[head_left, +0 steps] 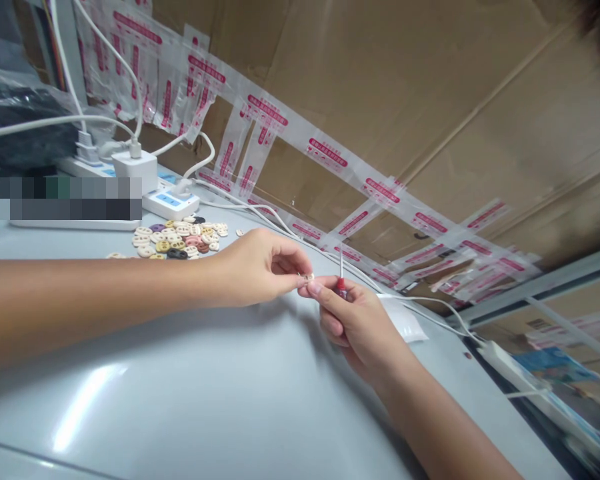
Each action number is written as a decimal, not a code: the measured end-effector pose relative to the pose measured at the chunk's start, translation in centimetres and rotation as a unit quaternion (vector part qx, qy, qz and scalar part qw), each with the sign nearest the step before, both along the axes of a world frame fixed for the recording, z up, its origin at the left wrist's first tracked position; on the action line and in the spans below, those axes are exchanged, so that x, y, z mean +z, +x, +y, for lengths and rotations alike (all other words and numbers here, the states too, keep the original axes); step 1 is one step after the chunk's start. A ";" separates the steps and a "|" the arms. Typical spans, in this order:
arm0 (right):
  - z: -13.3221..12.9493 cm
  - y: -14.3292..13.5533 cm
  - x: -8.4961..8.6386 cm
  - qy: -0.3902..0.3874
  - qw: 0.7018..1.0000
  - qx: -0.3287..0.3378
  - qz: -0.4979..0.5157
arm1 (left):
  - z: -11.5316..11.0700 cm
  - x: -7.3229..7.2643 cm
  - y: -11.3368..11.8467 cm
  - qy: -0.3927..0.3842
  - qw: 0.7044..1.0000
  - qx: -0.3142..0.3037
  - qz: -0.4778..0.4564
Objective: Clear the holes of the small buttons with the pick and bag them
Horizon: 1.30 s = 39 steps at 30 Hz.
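Observation:
My left hand is closed, its thumb and fingertips pinching a small cream piece with holes, much like a button. The thumb and forefinger of my right hand meet the same piece from the other side. Held in the curl of my right hand is a tool with a thin metal shaft and red handle, its shaft pointing up; most of the handle is hidden by the fingers. Behind my left forearm lies a pile of oval button-like pieces in cream, yellow, pink, brown and black.
A white power strip with plugs and a charger stands at the back left. White cables run along the taped cardboard wall. A white packet lies behind my right hand on the grey table.

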State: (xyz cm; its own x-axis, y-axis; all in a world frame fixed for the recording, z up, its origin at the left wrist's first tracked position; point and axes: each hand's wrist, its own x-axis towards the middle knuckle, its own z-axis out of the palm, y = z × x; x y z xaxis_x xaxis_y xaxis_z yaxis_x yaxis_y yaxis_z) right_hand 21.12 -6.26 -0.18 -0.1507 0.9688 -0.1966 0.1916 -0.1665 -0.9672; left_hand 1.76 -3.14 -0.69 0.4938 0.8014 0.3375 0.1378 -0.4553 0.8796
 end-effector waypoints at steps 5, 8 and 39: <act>-0.2 -0.2 0.3 -0.023 1.000 0.001 0.017 | 0.0 0.2 0.0 0.062 0.998 0.009 0.018; -0.3 -0.3 0.3 -0.033 0.999 -0.002 0.027 | 0.1 0.0 -0.3 0.141 0.988 0.028 0.048; -0.4 -0.8 -0.6 -0.037 0.999 0.018 0.014 | 0.6 -1.4 -0.7 0.334 0.928 -0.031 0.164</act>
State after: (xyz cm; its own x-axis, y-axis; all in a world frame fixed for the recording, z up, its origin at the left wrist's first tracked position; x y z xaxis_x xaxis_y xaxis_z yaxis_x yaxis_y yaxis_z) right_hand 20.29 -6.66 -0.75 -0.1915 0.9455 -0.2635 0.1709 -0.2323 -0.9575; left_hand 1.11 -2.57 -2.06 0.6960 0.4340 0.5720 0.3035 -0.8998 0.3134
